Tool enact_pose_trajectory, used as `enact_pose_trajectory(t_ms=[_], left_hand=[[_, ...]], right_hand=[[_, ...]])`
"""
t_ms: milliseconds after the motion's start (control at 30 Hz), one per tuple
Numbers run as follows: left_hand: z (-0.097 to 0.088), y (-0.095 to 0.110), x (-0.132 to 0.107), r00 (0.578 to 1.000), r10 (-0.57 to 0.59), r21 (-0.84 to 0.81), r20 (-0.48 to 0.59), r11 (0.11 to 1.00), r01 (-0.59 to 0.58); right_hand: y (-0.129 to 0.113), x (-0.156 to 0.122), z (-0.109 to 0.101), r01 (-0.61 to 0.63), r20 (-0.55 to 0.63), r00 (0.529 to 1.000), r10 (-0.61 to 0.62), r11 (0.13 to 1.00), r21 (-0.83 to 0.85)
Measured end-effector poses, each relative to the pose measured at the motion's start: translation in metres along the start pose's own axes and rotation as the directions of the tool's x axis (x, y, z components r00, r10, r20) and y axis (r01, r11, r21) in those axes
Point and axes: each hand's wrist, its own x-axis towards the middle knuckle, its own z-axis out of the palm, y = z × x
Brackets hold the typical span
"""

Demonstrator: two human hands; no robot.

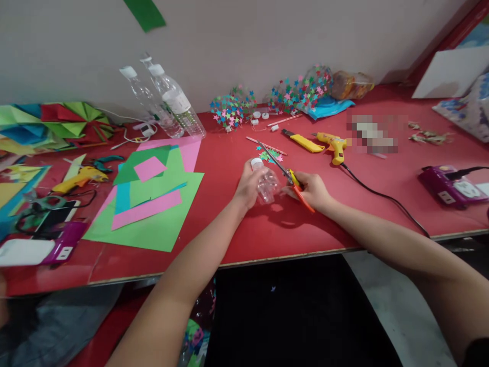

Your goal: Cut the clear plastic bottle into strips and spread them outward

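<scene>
My left hand (249,184) is wrapped around a small clear plastic bottle piece (268,187) with a white cap at its upper end. It looks like a cut bottle, with its lower edge flaring toward me. In my right hand (310,190) is a pair of scissors (301,198) with orange and yellow handles. Their blades point up and left, past the bottle piece, and I cannot tell whether they touch it. Just beyond the blades lies a small pile of paper stars (270,154) beside a striped straw (266,146).
A yellow box cutter (304,141) and a yellow glue gun (335,146) lie right of the scissors, its cord trailing to the table edge. Coloured paper sheets (153,234) spread at left. Plastic bottles (178,99) and star-covered clear shapes (228,109) stand along the wall. A purple power strip (445,186) sits right.
</scene>
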Motion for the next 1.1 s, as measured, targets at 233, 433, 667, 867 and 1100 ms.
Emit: enact_pose_trajectory(t_ms=[233, 433, 667, 867, 1100], left_hand=[[0.000, -0.004, -0.001, 0.998, -0.037, -0.024, 0.051, 0.999, 0.038], [0.001, 0.014, 0.004, 0.997, -0.064, -0.090, -0.038, 0.994, 0.061], [-0.020, 0.032, 0.010, 0.994, -0.081, -0.089, -0.067, 0.993, 0.075], [-0.045, 0.027, 0.017, 0.988, -0.112, -0.253, -0.111, 0.964, 0.081], [-0.048, 0.028, 0.015, 0.968, 0.088, -0.249, -0.235, 0.957, -0.147]], right_hand=[[-0.002, -0.005, 0.001, 0.052, 0.011, 0.999, -0.051, 0.997, -0.060], [-0.011, 0.006, -0.009, 0.005, 0.126, 0.992, 0.004, 0.998, -0.068], [-0.023, 0.030, -0.027, -0.066, 0.254, 0.964, 0.084, 0.995, -0.081], [-0.030, 0.022, -0.044, 0.030, 0.522, 0.852, 0.023, 0.995, -0.092], [-0.032, 0.003, -0.056, -0.026, 0.741, 0.657, 0.140, 0.986, -0.164]])
